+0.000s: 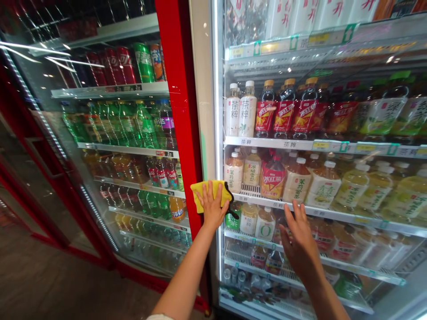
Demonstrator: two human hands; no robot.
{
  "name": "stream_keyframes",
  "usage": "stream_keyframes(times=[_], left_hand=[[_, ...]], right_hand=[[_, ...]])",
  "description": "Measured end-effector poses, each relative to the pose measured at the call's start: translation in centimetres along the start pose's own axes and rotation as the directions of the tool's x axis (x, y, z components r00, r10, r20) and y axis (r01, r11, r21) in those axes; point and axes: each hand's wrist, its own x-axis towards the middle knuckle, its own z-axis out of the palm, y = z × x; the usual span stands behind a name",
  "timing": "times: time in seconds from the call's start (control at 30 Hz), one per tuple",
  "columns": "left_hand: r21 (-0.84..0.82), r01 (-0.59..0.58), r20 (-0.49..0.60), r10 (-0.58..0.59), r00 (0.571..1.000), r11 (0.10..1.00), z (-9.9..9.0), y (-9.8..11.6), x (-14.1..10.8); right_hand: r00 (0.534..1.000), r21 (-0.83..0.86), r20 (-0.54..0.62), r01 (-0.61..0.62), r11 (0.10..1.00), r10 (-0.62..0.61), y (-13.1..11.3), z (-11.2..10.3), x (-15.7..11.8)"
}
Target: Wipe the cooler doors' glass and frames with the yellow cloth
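My left hand (pixel 212 212) presses a yellow cleaning cloth (pixel 197 192) with dark edging flat against the pale door frame (pixel 202 111) of the right-hand drinks fridge. Its fingers are spread over the cloth, which reaches from the red fridge edge to the lit glass. Over the glass door, in front of the lower shelves, my right hand (pixel 298 235) is open with its fingers apart and nothing in it. Whether it touches the glass I cannot tell. Behind it stand bottles of tea, among them a large red-labelled bottle (pixel 272 178).
To the left is a red-framed fridge (pixel 182 98) with soda cans (pixel 144 62) and green bottles (pixel 145 124). Its long door handle (pixel 40 151) is at the far left. Dark floor (pixel 66 289) shows at the lower left. Shelves with price strips (pixel 283 143) sit behind the right-hand glass.
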Motion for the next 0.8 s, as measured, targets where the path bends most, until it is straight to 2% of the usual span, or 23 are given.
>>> stream_keyframes(times=[0.1,0.17,0.27,0.33,0.37,0.43,0.53,0.63,0.7,0.73,0.8], left_hand=[[0.004,0.029,-0.030,-0.029,0.999,1.000,-0.7,2.0,3.8],[0.010,0.005,-0.032,-0.004,0.999,1.000,-0.6,3.2,4.1],[0.010,-0.192,0.013,0.192,0.981,0.981,0.0,3.4,1.4],[0.002,-0.356,0.057,0.355,0.933,0.935,0.4,2.3,-1.2],[0.003,-0.390,0.066,0.389,0.919,0.921,0.5,1.5,-2.1],[0.012,-0.360,0.052,0.359,0.932,0.933,0.4,0.2,-2.9],[0.019,-0.228,-0.008,0.228,0.974,0.974,0.0,0.3,-0.1],[0.010,-0.067,-0.057,0.068,0.996,0.998,-0.5,3.2,4.9],[0.005,-0.039,-0.084,0.040,0.996,0.999,-0.5,5.5,7.1],[0.008,-0.053,-0.095,0.053,0.994,0.999,-0.3,6.5,7.4],[0.017,-0.152,-0.098,0.153,0.983,0.988,0.2,7.4,6.2]], right_hand=[[1.000,-0.001,-0.006,-0.007,1.000,0.007,-0.1,-0.1,0.0],[1.000,0.009,0.009,-0.015,1.000,0.015,-0.2,0.2,-0.1],[0.999,0.025,0.049,-0.023,0.999,0.022,-0.1,0.6,-0.5],[0.997,0.030,0.068,-0.029,0.999,0.027,0.2,0.7,-0.7],[0.997,0.029,0.074,-0.035,0.999,0.033,0.5,0.6,-0.8],[0.995,0.020,0.079,-0.057,0.998,0.055,1.1,0.3,-1.0],[0.993,0.000,0.073,-0.092,0.996,0.091,2.0,-0.5,-1.0],[0.993,-0.009,0.064,-0.101,0.995,0.101,2.6,-1.1,-0.9],[0.994,-0.005,0.060,-0.095,0.995,0.095,2.8,-1.4,-0.8],[0.994,-0.001,0.059,-0.092,0.996,0.092,3.0,-1.5,-0.9],[0.995,0.009,0.059,-0.082,0.997,0.082,3.3,-1.6,-0.9]])
